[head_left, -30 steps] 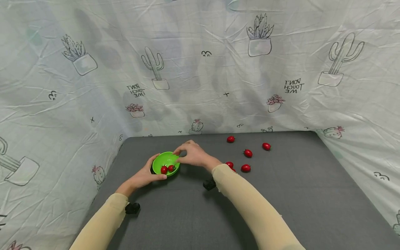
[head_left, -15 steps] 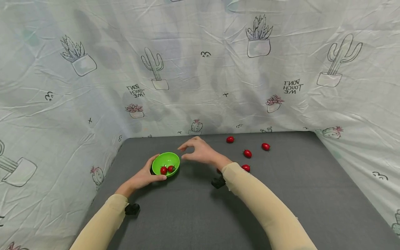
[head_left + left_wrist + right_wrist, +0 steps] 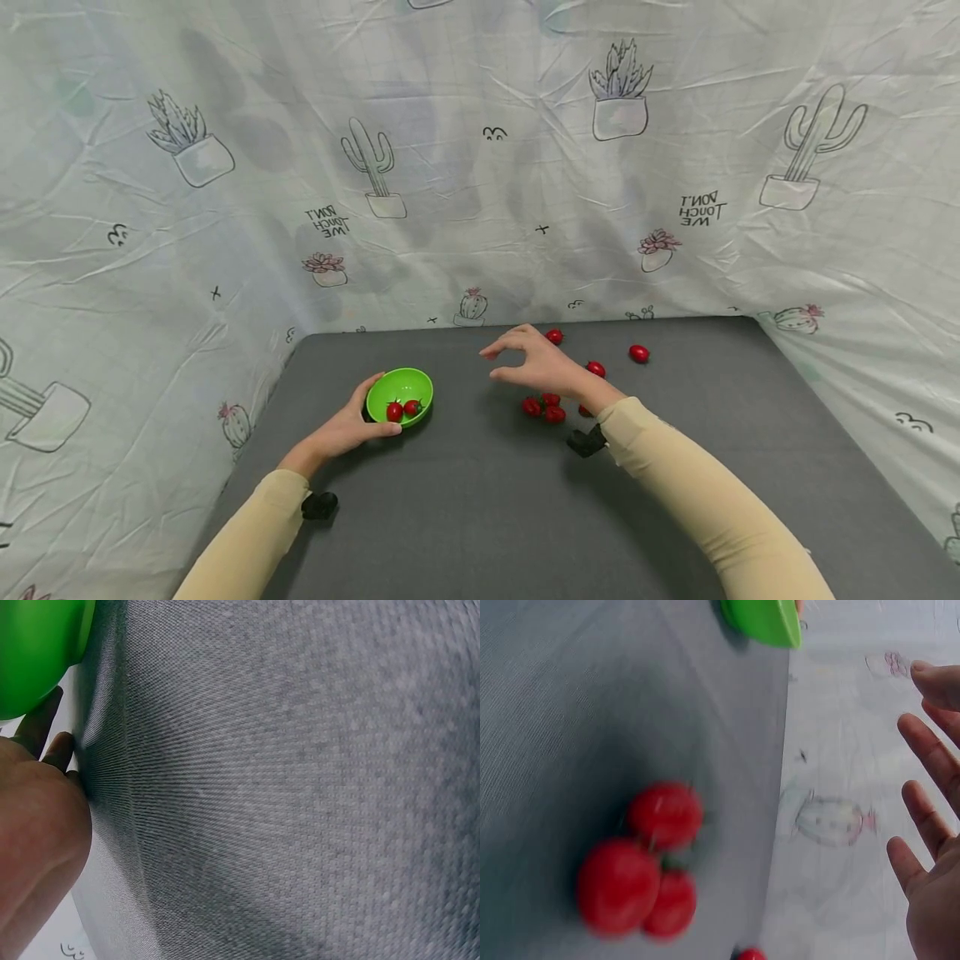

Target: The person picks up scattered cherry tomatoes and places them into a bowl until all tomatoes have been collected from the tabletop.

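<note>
My left hand [image 3: 341, 430] grips a small green bowl [image 3: 402, 383] at its left side, thumb at the near rim and fingers round the far-left side. Two red cherry tomatoes [image 3: 394, 411] with green stems lie inside it. In the left wrist view the bowl [image 3: 37, 649] shows at the upper left corner. My right hand [image 3: 542, 365] hovers above the table with nothing in it, thumb and fingers spread apart. Beneath and just in front of it lies a cluster of three cherry tomatoes [image 3: 554, 414], seen large in the right wrist view as red tomatoes [image 3: 619, 886].
More cherry tomatoes [image 3: 639, 353] lie scattered toward the back right of the dark grey table [image 3: 450, 517], some partly behind the right hand and wrist. A white curtain [image 3: 465, 167] printed with cacti hangs behind and beside the table.
My right hand has drawn away from the bowl to the right, over the tomato cluster, its fingers apart. The left hand and the bowl with two tomatoes stay in place.
</note>
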The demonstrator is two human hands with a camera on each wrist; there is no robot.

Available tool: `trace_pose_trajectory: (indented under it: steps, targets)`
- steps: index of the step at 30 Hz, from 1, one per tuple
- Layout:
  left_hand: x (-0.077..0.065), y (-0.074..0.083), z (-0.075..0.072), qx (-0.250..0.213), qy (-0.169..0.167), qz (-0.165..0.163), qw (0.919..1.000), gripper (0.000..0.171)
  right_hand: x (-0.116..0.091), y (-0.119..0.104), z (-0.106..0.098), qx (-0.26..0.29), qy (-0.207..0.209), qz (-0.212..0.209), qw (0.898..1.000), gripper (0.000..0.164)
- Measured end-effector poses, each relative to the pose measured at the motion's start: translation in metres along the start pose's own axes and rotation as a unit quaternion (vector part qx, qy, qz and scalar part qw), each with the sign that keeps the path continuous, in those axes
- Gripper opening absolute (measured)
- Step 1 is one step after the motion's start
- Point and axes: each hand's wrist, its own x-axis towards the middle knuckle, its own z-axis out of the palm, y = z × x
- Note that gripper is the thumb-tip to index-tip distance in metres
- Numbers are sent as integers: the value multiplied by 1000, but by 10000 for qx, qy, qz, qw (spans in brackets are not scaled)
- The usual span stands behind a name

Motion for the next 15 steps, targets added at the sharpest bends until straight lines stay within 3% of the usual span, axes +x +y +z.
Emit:
trace_pose_trajectory:
  steps: [15]
  targets:
    - [0, 2, 0, 37, -17, 55, 10000, 109, -60, 50, -49, 148, 698, 516, 9961, 35]
